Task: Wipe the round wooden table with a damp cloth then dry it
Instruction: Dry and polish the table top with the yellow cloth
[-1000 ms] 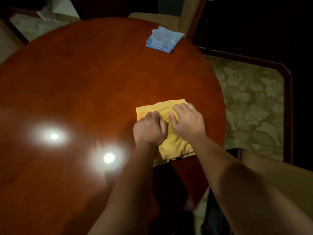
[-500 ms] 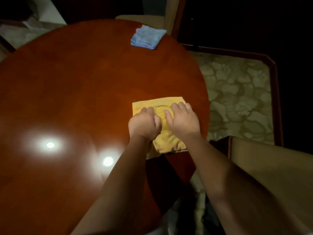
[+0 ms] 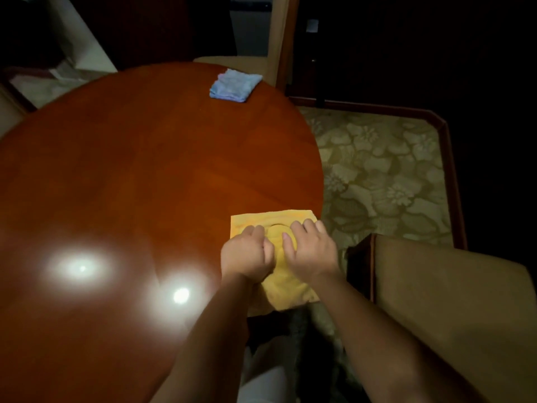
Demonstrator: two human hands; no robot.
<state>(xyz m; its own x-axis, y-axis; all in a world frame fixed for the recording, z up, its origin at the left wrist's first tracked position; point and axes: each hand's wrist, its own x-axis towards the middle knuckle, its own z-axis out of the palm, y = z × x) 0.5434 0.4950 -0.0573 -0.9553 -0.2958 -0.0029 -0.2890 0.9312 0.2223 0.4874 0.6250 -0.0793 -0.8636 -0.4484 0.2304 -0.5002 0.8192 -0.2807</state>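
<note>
Both hands, the left hand (image 3: 247, 255) and the right hand (image 3: 311, 251), are drawing the yellow cloth (image 3: 286, 282) back toward the near right edge of the desk (image 3: 145, 175). More of the cloth's near end is hanging over that edge, and a ridge is bunching up between the hands.

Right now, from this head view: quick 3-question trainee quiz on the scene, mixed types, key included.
1. True or false: both hands are on the yellow cloth.
2. Where does the blue cloth lie? A) folded at the table's far edge B) under the left hand C) on the carpet
3. Fill in: the yellow cloth's near end hangs over the table ____.

Key: 1 true; the right hand is on it too. 2 A. 3 edge.
</note>
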